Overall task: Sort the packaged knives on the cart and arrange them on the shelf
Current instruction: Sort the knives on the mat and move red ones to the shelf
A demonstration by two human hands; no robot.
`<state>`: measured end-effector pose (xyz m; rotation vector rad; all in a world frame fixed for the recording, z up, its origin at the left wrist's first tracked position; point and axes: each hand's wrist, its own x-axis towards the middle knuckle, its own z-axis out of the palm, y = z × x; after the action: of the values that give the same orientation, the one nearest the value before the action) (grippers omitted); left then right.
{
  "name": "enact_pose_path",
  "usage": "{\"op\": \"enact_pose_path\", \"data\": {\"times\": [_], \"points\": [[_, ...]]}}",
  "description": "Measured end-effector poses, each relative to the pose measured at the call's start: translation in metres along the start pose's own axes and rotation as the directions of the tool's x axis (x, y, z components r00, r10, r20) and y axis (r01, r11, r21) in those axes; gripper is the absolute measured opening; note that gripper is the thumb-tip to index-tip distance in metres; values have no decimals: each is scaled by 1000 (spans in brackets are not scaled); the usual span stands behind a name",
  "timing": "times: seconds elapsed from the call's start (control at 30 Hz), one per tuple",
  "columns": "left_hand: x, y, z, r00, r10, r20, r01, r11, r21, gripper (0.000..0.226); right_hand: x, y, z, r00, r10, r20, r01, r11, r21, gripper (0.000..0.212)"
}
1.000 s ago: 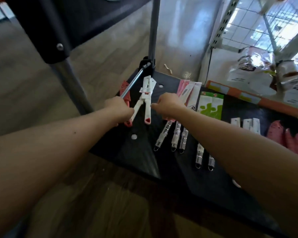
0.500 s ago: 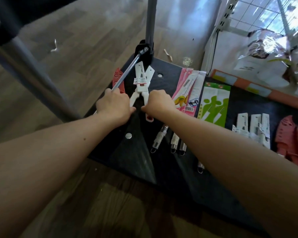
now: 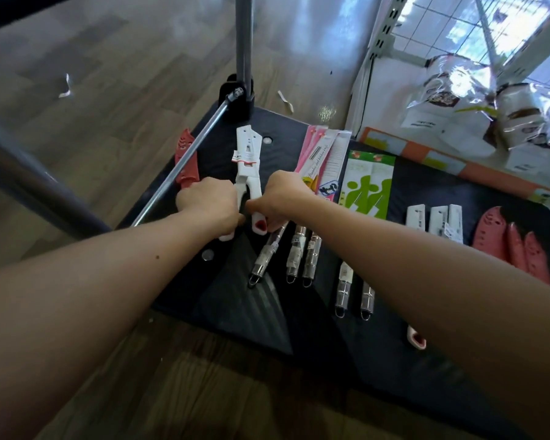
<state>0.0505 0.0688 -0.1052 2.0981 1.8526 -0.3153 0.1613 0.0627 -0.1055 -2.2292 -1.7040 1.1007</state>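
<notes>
Two white-sheathed knives (image 3: 247, 163) now sit side by side w/ sheaths aligned; a sec ago they were splayed in a V on the cart's black deck (image 3: 223, 300). My left hand (image 3: 208, 204) has its fingers clamped on the left knife's handle, and my right hand (image 3: 281, 198) is closed on the handle w/ the red end cap. To me that means the white pair is gathered as one group, prob ready to lift toward the shelf; the shelf slot itself isn't in view. The red-sheathed knife (image 3: 186, 163) lies just beside, under the cart's side rail (image 3: 185, 163). Writing: the pink card pack (image 3: 319, 160) carries script I can't read for sure; the green card pack (image 3: 367, 182) shows white shapes only, text too blurry.
</notes>
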Motion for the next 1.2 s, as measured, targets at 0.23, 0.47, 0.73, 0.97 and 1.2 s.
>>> {"op": "enact_pose_path", "data": {"times": [0.23, 0.47, 0.73, 0.97, 1.2], "points": [[-1, 6, 1, 992, 3, 128, 39, 945, -323, 24, -21, 7, -18, 995, 27, -98, -42, 988, -152, 44], [-16, 16, -6, 998, 14, 68, 12, 929, -370, 23, -45, 29, -39, 995, 62, -73, -68, 995, -72, 26], [-30, 56, -15, 995, 86, -50, -100, 902, -421, 29, -75, 67, -64, 982, 109, -153, -131, 981, -145, 31], [-45, 112, -5, 979, 196, -61, -204, 900, -384, 35, -99, 110, -91, 952, 225, -207, -245, 967, -76, 40], [-62, 157, 13, 958, 286, -25, -275, 889, -366, 32, -117, 152, -103, 921, 303, -243, -347, 924, -163, 42]]}}
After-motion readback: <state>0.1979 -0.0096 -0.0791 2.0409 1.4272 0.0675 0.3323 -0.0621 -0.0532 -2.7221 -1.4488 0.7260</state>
